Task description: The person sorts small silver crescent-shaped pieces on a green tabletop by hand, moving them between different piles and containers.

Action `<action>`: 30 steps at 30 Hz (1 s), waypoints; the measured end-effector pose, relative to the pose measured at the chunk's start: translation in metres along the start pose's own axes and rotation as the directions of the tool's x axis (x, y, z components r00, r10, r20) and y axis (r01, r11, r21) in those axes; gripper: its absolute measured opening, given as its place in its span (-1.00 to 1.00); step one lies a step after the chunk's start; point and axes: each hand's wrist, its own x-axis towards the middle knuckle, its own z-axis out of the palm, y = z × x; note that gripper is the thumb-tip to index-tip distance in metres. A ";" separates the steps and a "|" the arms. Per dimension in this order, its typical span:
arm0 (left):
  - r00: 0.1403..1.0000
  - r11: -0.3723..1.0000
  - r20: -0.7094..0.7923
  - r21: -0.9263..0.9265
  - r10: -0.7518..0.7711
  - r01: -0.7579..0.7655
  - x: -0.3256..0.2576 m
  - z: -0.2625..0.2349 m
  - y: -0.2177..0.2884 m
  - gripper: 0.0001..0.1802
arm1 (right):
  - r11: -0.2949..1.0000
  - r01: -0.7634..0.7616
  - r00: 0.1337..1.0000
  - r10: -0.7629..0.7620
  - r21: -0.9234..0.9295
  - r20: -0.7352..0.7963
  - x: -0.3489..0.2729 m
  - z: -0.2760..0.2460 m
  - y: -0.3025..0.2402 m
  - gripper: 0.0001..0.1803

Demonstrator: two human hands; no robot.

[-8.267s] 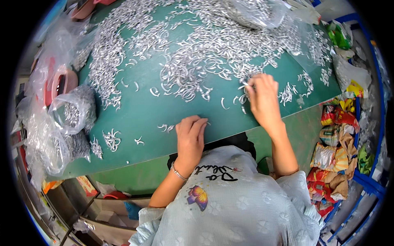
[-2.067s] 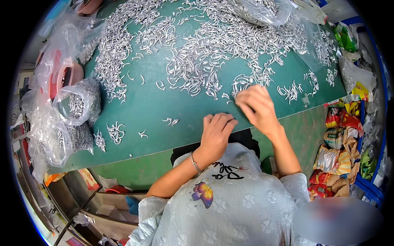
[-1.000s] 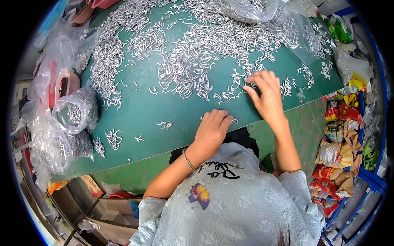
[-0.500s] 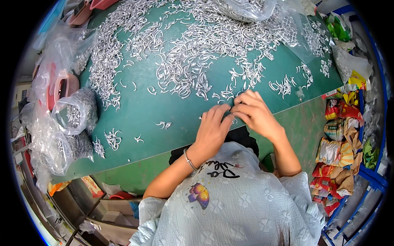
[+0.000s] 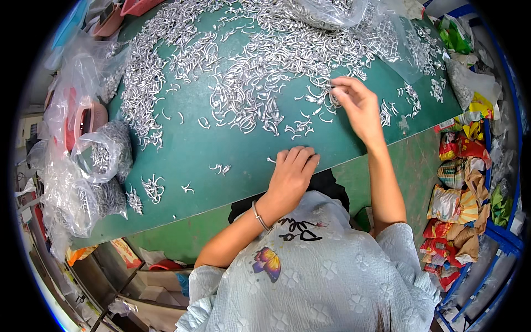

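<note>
Heap, silvery curved metal pieces [image 5: 301, 52]. Right hand [image 5: 360, 105]: at heap's near edge, narrow finger gap. Left hand [image 5: 290, 174]: nearside of heap, cannot tell grip.

Shiny metal-looking pieces [image 5: 310, 50], smooth tabletop [image 5: 182, 149], glossy see-through plastic bag [image 5: 117, 146], crinkled matt cloth shirt [image 5: 332, 271]

We count one left hand [image 5: 290, 176] and one right hand [image 5: 359, 108], one bracelet [image 5: 259, 217], one shirt [image 5: 332, 265] and one bench [image 5: 221, 146]. The curved metal pieces [image 5: 293, 50] run into the hundreds — too many for us to number exactly. Toward the front left we make out four small clusters [image 5: 152, 188] — and at least three pink tubs [image 5: 99, 118] farther left.
</note>
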 end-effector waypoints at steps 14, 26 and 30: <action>0.999 0.999 -0.011 -0.020 -0.033 0.032 0.000 0.001 0.001 -0.62 | 0.625 0.232 0.948 -0.317 -0.745 0.029 -0.031 0.001 -0.001 -0.60; 0.999 0.999 -0.013 -0.029 -0.033 0.033 0.000 0.003 0.004 -0.64 | 0.969 -0.165 0.977 0.134 0.184 0.168 -0.017 0.042 0.000 -0.75; 0.999 0.999 -0.013 -0.037 -0.040 0.040 -0.001 0.003 0.003 -0.64 | 0.949 -0.165 0.986 0.162 0.267 0.035 0.003 0.011 -0.007 -0.72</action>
